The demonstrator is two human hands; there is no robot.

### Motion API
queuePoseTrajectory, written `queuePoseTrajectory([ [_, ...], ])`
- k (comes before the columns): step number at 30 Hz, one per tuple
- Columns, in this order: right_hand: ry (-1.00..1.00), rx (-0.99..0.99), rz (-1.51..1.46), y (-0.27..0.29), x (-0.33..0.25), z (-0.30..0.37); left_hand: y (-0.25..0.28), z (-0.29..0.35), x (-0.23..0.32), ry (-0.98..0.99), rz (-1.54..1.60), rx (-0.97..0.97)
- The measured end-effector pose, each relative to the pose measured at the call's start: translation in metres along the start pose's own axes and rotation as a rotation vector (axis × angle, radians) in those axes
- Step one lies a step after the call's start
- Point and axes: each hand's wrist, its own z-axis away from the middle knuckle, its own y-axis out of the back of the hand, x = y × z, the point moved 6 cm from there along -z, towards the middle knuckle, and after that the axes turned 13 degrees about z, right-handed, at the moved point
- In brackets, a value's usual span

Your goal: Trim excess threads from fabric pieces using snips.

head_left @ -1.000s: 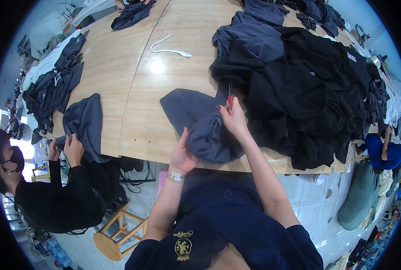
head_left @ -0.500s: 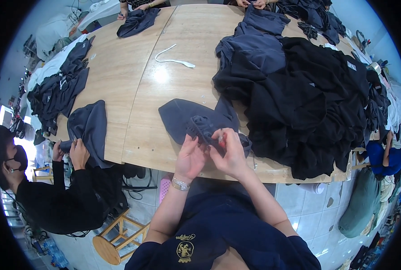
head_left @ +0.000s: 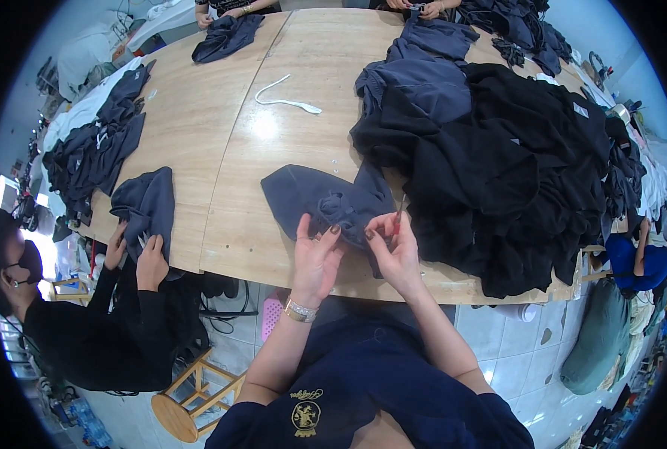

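Note:
A dark grey garment [head_left: 292,196] lies on the table in front of me, with a bunched, gathered part [head_left: 335,209] near its middle. My left hand [head_left: 317,262] is at its near edge, thumb and fingers closed on the cloth. My right hand [head_left: 395,251] grips a small tool with a red handle [head_left: 398,222], its thin metal tip pointing up and away from me; its exact kind cannot be made out. The thumb and fingertips of that hand also meet the garment's near right edge.
A large heap of black garments [head_left: 490,172] lies on the right, with grey ones [head_left: 423,86] behind it. A white cord [head_left: 288,102] rests further back on the table [head_left: 221,150]. At left, a co-worker [head_left: 86,322] handles a dark garment [head_left: 150,206]; other people's hands work at the far edge.
My hands have moved apart, and the bunched part lies lower on the garment. The red-handled tool now points up, away from the cloth. The co-worker at left has shifted their hands on their garment.

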Motion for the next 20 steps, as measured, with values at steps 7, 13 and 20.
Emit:
queuePoseTrajectory([
  [7,0.196,-0.036,0.348,-0.004,-0.022,0.004,-0.008,0.002,0.005,-0.101,-0.155,0.005],
  [13,0.158,-0.175,0.453,-0.005,-0.031,0.009,0.004,-0.002,0.003,-0.172,-0.223,0.052],
  [20,0.008,-0.290,-0.058,0.007,-0.019,0.022,0.000,0.000,0.001,-0.175,-0.143,0.102],
])
